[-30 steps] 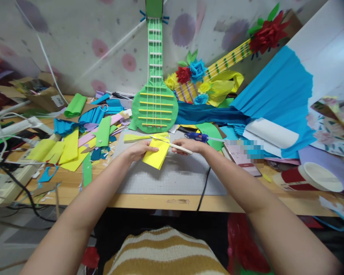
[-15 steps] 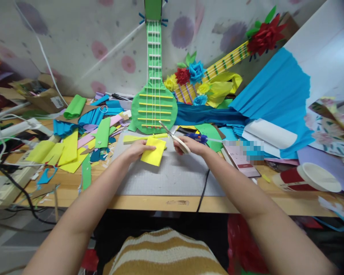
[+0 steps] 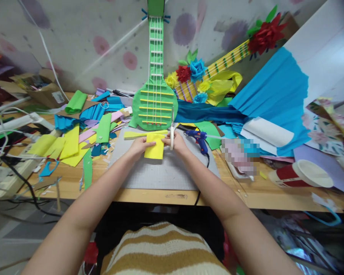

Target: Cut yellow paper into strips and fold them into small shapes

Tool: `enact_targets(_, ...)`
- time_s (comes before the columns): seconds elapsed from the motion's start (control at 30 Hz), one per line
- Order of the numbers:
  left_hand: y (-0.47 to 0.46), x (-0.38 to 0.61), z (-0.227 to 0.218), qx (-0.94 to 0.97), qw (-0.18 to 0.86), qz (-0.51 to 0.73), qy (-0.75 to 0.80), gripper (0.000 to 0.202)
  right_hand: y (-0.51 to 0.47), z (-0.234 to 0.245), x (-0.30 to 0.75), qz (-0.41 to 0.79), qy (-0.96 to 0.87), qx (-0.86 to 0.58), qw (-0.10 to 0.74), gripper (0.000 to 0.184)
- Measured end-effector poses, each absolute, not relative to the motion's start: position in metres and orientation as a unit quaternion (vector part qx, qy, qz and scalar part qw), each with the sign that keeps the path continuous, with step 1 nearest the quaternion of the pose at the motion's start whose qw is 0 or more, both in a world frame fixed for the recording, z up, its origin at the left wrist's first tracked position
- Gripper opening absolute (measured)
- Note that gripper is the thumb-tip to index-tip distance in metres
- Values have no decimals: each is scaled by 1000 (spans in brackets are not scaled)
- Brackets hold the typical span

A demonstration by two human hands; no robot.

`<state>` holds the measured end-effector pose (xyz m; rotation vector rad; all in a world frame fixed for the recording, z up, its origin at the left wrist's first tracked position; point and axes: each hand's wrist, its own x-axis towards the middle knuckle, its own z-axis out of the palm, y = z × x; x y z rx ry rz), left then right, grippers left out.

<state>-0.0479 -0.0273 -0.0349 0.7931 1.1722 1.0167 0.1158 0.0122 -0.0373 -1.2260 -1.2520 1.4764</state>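
On head cam I've L hand [image 3: 138,148] pinching yellow paper [image 3: 154,150] by its L edge, thumb on the near face. R hand [image 3: 178,144] is gripping scissors [image 3: 172,138], white handles at the fingers, blades pointing up/away from the body. Can't tell if blades are fully closed. R fingertips also reach paper's upper R edge, look to be touching. So both hands occupied, paper btwn them, approx ctr of view, above grey mat [image 3: 166,178].

Just behind paper: yellow strip [image 3: 132,135] on mat, R part running behind the paper. Next back, green lute [image 3: 154,106], upright at the wall, w/ white strings + yellow bars. Scissor tips overlap lute's lower R edge in my view; can't confirm contact.

R of R hand, apart from it: blue glue gun [image 3: 200,141]. Cord [image 3: 208,159] drops from its handle, passes behind R forearm, shows again at table [image 3: 229,198] front edge. Green scrap [image 3: 213,139] just beyond gun. Farther R: white roll [image 3: 271,130] by blue crepe [image 3: 275,101], then red/white cup [image 3: 292,173].

L of mat: green strip [image 3: 103,128] + yellow scraps [image 3: 70,144] in a loose pile. Far L: power strip [image 3: 23,162], open box [image 3: 43,89] behind. Back R: yellow lute [image 3: 229,59], slanted, w/ paper flowers.
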Motion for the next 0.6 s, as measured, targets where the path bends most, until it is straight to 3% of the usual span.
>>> enact_targets(0.37,-39,-58,-21,375,671,373,520,29,19,-33,121,564,-545,-472,403,53)
enact_targets(0.6,-43,-55,-20,364,649,403,533,30,12,-31,120,613,-536,-446,373,52)
